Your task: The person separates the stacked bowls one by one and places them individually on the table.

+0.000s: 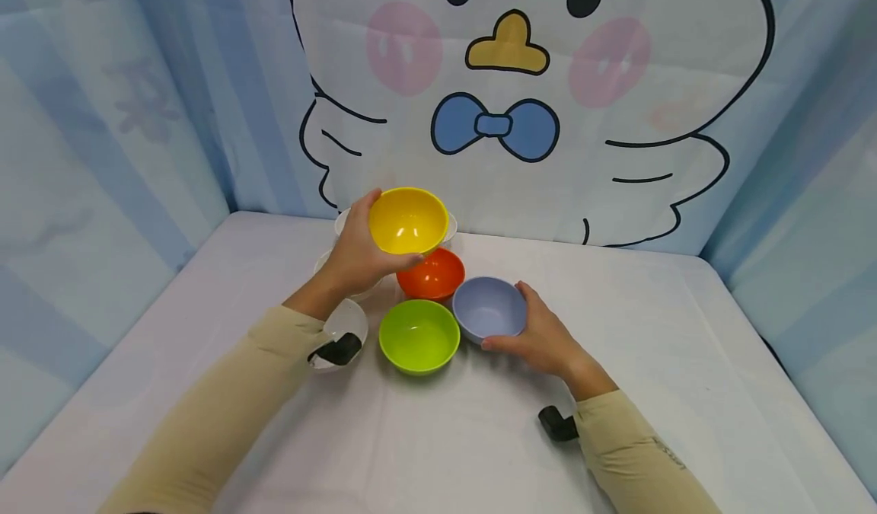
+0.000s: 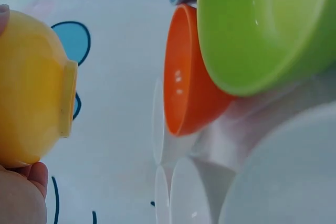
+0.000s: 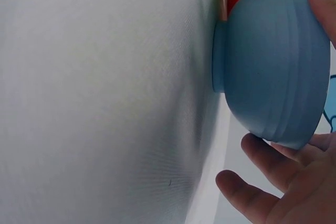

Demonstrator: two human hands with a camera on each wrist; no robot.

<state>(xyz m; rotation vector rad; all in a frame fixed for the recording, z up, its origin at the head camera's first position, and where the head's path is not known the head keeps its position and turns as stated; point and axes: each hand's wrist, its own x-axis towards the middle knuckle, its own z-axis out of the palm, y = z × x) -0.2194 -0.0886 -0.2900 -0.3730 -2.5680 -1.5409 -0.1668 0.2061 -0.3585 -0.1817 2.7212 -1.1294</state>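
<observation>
My left hand (image 1: 363, 251) grips a yellow bowl (image 1: 408, 221) by its left side, fingers at the far rim and thumb at the near rim. In the left wrist view the yellow bowl (image 2: 31, 90) is held well apart from the others, its foot ring showing. My right hand (image 1: 544, 335) holds a periwinkle-blue bowl (image 1: 489, 307) by its right side. The right wrist view shows the blue bowl (image 3: 278, 64) with its foot close over the cloth, thumb and fingers at opposite sides of the rim. An orange bowl (image 1: 432, 276) and a green bowl (image 1: 419, 339) stand between the hands.
Several white bowls stand at the left and back of the group, one white bowl (image 1: 348, 322) partly behind the left wrist's black camera (image 1: 339, 349). A white cloth covers the table (image 1: 425, 453). Behind it hangs a curtain (image 1: 500, 194) with a cartoon figure.
</observation>
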